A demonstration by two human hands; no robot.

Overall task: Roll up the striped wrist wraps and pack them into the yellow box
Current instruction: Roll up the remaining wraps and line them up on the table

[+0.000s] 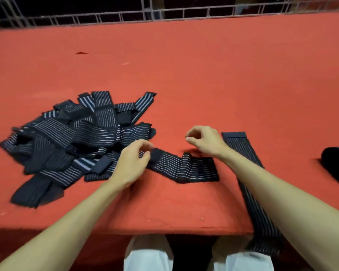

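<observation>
Step in hand: starting the roll on one wrap.

1. Position. The front wrap point(184, 167) lies on the red table point(184, 75) between both hands. It is kinked at mid-length, and its dark end points toward the pile of wraps point(67, 137).
2. Left hand point(132, 163). Its thumb and curled fingers appear to pinch the front wrap near that dark end. We judge this to be the anchor point.
3. Right hand point(204, 141). It hovers just above the kink with its fingers loosely curled, holding nothing.
4. Before rolling, we draw the front wrap clear of the pile and flatten the kink. A fold trapped inside would make a lopsided roll.
5. We begin at one end, keep both edges aligned, and hold light tension on the elastic so the turns stay tight.
6. A second, straight wrap point(241, 151) lies beside the right forearm and hangs over the near edge. We avoid dragging it off.
7. A rolled wrap point(337, 165) sits at the far right. The yellow box is not in view, so we cannot tell where packing takes place.
</observation>
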